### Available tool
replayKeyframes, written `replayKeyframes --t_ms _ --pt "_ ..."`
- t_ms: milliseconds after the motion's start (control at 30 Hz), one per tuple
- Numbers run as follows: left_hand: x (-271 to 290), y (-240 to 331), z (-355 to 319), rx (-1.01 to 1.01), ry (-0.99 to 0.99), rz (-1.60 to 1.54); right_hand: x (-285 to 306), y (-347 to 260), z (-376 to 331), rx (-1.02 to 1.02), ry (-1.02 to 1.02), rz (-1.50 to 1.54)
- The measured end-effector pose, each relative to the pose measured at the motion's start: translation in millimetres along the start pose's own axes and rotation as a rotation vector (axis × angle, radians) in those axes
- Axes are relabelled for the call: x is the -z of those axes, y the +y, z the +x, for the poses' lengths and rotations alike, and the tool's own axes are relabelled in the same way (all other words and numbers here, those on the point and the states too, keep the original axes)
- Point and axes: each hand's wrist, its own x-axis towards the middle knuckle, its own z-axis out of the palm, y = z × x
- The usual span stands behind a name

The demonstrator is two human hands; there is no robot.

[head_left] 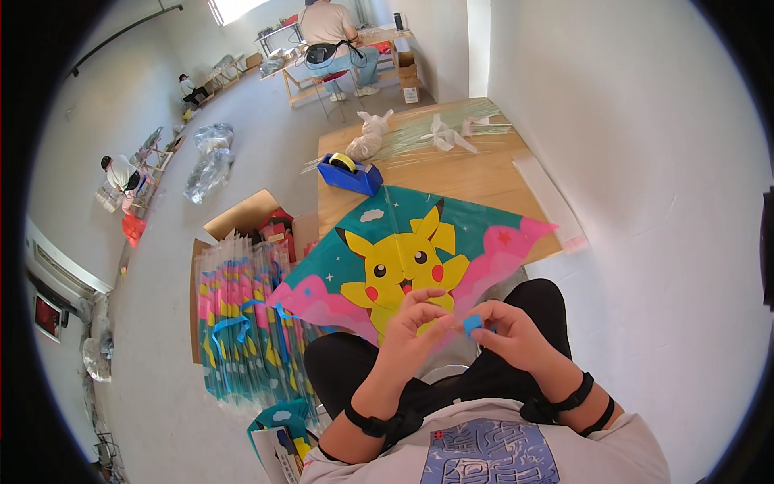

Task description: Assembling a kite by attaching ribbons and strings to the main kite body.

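Two hands meet above the person's lap in the head view: the left hand (415, 323) pinches the lower tip of a teal and pink kite (419, 258), and the right hand (508, 335) grasps a small blue piece (472, 324) between its fingertips. The kite lies over the near edge of the wooden table (476, 173), and a blue tape dispenser (349, 174) stands near the table's left edge.

We record bare forearms, a black strap buckled round each wrist behind the left hand (413, 327) and right hand (509, 332), a pale short-sleeved shirt bearing a blue printed panel, and black trousers.
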Motion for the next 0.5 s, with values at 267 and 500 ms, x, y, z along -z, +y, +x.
replayKeyframes --t_ms 267,500 --pt "7 35 -3 -0.094 -0.062 -0.290 10 7 7 -0.132 0.160 0.320" --pt "-3 29 10 0.010 -0.174 -0.356 5 1 1 -0.112 0.177 -0.046"
